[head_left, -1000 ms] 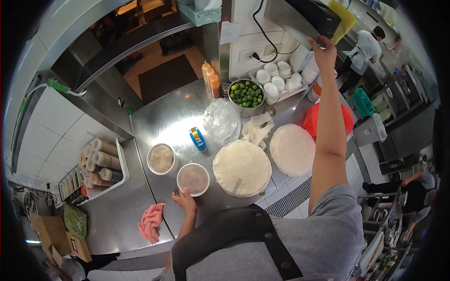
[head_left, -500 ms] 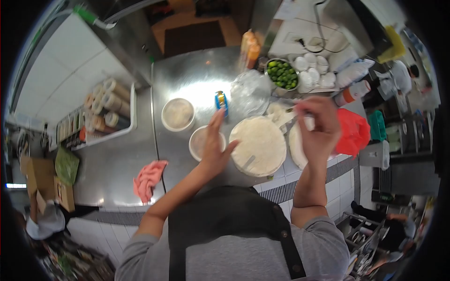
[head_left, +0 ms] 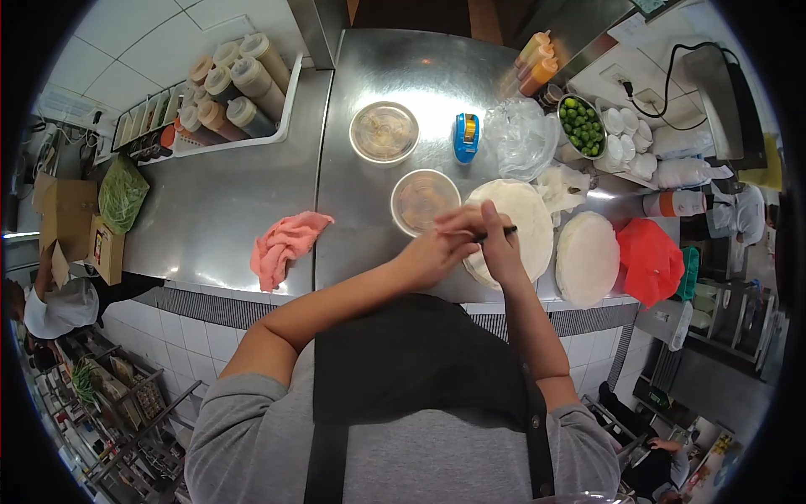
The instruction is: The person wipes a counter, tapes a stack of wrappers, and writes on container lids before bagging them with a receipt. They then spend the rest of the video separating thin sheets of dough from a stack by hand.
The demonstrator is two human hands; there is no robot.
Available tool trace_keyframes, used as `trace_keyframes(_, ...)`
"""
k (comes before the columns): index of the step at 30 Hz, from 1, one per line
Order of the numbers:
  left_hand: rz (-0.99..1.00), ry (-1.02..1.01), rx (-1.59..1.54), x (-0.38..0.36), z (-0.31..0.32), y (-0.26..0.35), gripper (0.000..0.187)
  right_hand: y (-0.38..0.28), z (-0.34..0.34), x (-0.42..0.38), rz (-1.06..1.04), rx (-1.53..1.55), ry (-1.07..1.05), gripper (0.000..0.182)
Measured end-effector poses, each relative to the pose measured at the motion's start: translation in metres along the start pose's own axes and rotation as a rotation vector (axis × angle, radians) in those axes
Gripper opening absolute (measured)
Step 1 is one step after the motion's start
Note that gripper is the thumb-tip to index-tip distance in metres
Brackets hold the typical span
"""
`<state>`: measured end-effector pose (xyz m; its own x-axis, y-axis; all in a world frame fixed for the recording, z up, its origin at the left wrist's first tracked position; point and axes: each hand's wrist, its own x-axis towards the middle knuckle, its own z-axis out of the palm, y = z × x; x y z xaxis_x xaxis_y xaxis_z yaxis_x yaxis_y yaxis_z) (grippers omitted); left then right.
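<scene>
Far tub (head_left: 384, 133) and near tub (head_left: 426, 200): both lidded, brownish contents, can't ID. Steel bowl (head_left: 568, 154) holds limes (head_left: 581, 124); white bin (head_left: 292, 105) holds squeeze bottles (head_left: 256, 84). Dark pen-like thing (head_left: 510, 229) sits at my hands, above the pale round stack (head_left: 529, 206), right of near tub. My right hand (head_left: 499, 244) is curled round it; left hand (head_left: 430, 254) half-curled alongside, can't tell if gripping.

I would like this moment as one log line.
right hand: holding dark pen-like object | left hand: alongside, contact unclear | nearby: white tub
</scene>
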<state>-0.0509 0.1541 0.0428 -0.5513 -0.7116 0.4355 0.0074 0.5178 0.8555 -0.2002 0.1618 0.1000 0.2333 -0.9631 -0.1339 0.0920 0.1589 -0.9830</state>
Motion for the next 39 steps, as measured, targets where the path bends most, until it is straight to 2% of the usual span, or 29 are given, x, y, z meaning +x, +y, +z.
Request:
trace_keyframes(2, -0.649, -0.153, 0.037, -0.014, -0.029, -0.001, 0.034, 0.030, 0.003, 0.025, -0.150, -0.240, 0.165, 0.072)
trace_keyframes(3, -0.690, 0.060, 0.012, -0.029, -0.030, -0.021, 0.035, 0.049, 0.002, 0.036, -0.147, -0.236, 0.167, 0.072)
trace_keyframes(4, -0.724, 0.272, -0.012, -0.047, -0.027, -0.047, 0.037, 0.070, 0.000, 0.047, -0.031, -0.103, 0.261, 0.070)
trace_keyframes(5, -0.773, 0.387, 0.075, -0.059, -0.032, -0.064, 0.044, 0.084, 0.001, 0.054, 0.088, 0.031, 0.351, 0.067)
trace_keyframes(6, -0.822, 0.503, 0.162, -0.066, -0.036, -0.076, 0.051, 0.091, 0.007, 0.059, 0.094, 0.033, 0.351, 0.067)
trace_keyframes(7, -0.827, 0.504, 0.161, -0.067, -0.035, -0.082, 0.051, 0.097, 0.015, 0.064, -0.025, -0.026, 0.318, 0.062)
trace_keyframes(8, -0.923, 0.434, 0.160, -0.068, -0.035, -0.089, 0.053, 0.101, 0.023, 0.070, -0.143, -0.085, 0.281, 0.058)
trace_keyframes(9, -1.018, 0.362, 0.158, -0.068, -0.035, -0.089, 0.055, 0.107, 0.032, 0.076, -0.307, 0.081, 0.334, 0.044)
trace_keyframes(10, -1.024, 0.366, 0.154, -0.068, -0.031, -0.089, 0.055, 0.113, 0.030, 0.079, -0.300, 0.079, 0.329, 0.044)
trace_keyframes(12, -0.918, 0.403, 0.039, -0.065, -0.021, -0.088, 0.050, 0.122, 0.024, 0.086, -0.490, -0.446, 0.364, 0.035)
trace_keyframes(14, -0.874, 0.432, 0.054, -0.068, -0.010, -0.093, 0.051, 0.129, 0.017, 0.085, -0.433, -0.400, 0.401, 0.030)
trace_keyframes(16, -0.831, 0.451, 0.068, -0.072, -0.006, -0.094, 0.052, 0.127, 0.009, 0.082, -0.344, -0.482, 0.243, 0.031)
trace_keyframes(19, -0.891, 0.397, 0.109, -0.070, -0.004, -0.095, 0.052, 0.131, 0.007, 0.085, -0.340, -0.431, 0.265, 0.039)
trace_keyframes(21, -0.838, 0.406, 0.145, -0.070, -0.006, -0.093, 0.053, 0.133, 0.005, 0.085, -0.333, -0.440, 0.287, 0.041)
trace_keyframes(26, -0.901, 0.358, 0.134, -0.065, -0.009, -0.087, 0.052, 0.128, 0.014, 0.084, -0.468, -0.567, 0.363, 0.038)
trace_keyframes(28, -0.891, 0.364, 0.122, -0.066, -0.009, -0.086, 0.052, 0.126, 0.014, 0.083, -0.448, -0.574, 0.338, 0.037)
trace_keyframes(30, -0.877, 0.374, 0.107, -0.066, -0.009, -0.086, 0.053, 0.126, 0.013, 0.082, -0.365, -0.561, 0.309, 0.029)
trace_keyframes(33, -0.854, 0.395, 0.092, -0.067, -0.008, -0.087, 0.053, 0.125, 0.015, 0.084, -0.436, -0.550, 0.321, 0.037)
trace_keyframes(36, -0.861, 0.399, 0.092, -0.068, -0.007, -0.089, 0.054, 0.121, 0.013, 0.082, -0.317, -0.438, 0.369, 0.030)
trace_keyframes(39, -0.870, 0.390, 0.100, -0.068, -0.008, -0.090, 0.054, 0.125, 0.012, 0.084, -0.357, -0.518, 0.407, 0.030)
